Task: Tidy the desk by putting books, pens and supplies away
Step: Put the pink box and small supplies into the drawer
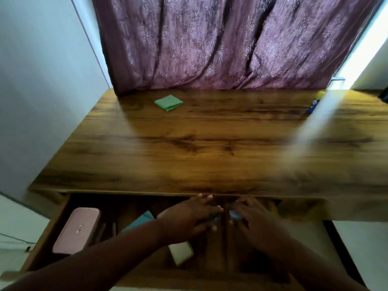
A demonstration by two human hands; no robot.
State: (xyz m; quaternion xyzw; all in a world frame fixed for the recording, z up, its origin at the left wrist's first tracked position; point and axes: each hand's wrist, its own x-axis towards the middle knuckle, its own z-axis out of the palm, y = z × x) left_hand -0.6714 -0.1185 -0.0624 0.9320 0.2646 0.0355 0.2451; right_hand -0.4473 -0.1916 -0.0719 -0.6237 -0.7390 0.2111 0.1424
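Both my hands reach into the open drawer under the wooden desk. My left hand and my right hand lie side by side over a small light-blue object that shows between the fingers; the blur hides what it is and which hand grips it. Inside the drawer lie a pink case at the left, a teal item and a cream block beneath my left wrist. On the desk top rest a green folded pad at the back and a blue-and-yellow glue stick at the far right.
A purple patterned curtain hangs behind the desk. A white wall stands at the left and bright light streaks down the right side. The desk's front edge overhangs the back part of the drawer.
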